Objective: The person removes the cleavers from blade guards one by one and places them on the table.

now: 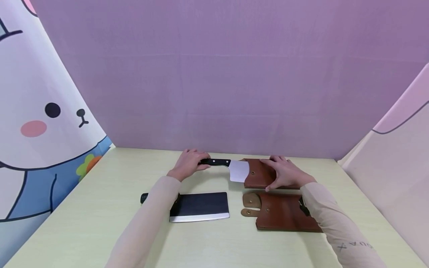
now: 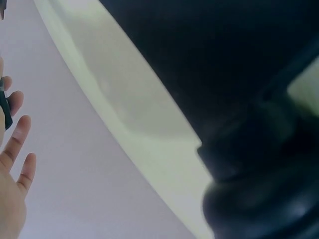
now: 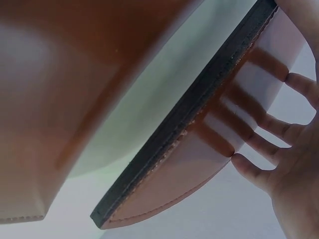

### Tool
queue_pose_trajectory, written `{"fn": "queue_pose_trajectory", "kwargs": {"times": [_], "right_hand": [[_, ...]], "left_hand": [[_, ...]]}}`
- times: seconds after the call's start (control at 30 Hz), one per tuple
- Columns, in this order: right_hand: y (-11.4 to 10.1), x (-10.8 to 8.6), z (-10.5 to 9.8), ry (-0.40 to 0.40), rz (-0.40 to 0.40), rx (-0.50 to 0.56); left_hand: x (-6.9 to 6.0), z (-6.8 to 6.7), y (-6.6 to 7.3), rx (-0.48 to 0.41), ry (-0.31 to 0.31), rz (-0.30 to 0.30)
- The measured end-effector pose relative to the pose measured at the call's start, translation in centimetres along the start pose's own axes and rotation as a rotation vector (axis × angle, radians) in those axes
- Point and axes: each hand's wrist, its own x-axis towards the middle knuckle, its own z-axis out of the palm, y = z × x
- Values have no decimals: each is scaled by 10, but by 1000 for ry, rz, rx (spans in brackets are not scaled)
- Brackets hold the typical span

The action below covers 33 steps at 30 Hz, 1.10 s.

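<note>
At the back of the table, my left hand [image 1: 190, 163] pinches the black riveted handle [image 2: 6, 112] of a cleaver [image 1: 239, 171]. Two of its fingers stretch out loose in the left wrist view. The front of the cleaver's blade is hidden inside a brown leather sheath [image 1: 259, 172], and a bright strip shows outside its mouth. My right hand [image 1: 286, 173] spans that sheath, its thumb by the near edge. In the right wrist view, its nearly straight fingertips touch the glossy leather [image 3: 209, 139].
Nearer me lies a second cleaver [image 1: 201, 206] with a dark blade and bright edge, partly under my left forearm. A second brown sheath [image 1: 285, 214] with a snap strap [image 1: 249, 212] lies to its right, partly under my right sleeve. A purple backdrop [image 1: 218, 93] stands behind the table.
</note>
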Motion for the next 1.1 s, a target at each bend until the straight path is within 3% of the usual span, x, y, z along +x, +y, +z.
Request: {"fn": "queue_pose_trajectory", "kwargs": {"times": [0.43, 0.83, 1.1], "right_hand": [[0, 0, -2, -13, 3, 14], [3, -2, 1, -6, -4, 7], [7, -3, 3, -4, -8, 10]], "left_hand": [[-2, -5, -1, -22, 2, -3], [-7, -3, -6, -13, 64, 42], [-7, -5, -8, -39, 10, 5]]}}
